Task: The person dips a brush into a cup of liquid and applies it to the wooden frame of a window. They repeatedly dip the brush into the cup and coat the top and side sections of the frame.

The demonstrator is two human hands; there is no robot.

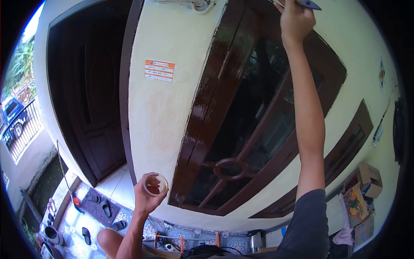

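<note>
My left hand (145, 197) is wrapped round a small clear cup (163, 183) with reddish-brown liquid in it, held low in front of the wall. Stretched up to the top edge of the view, my right hand (297, 20) is closed on a tool with a tapered bluish handle (311, 4). The tool's other end is cut off by the frame, so I cannot tell its kind. Behind my right arm is a dark brown wooden window frame (207, 103) with glass panes, glossy along its left side.
A dark door (90, 95) stands at the left, beside a wall with an orange-and-white label (159, 71). Sandals (86, 235) and a doormat (97, 210) lie on the tiled floor. Cardboard boxes (370, 179) are stacked at the right. A ladder-like frame (199, 238) shows below me.
</note>
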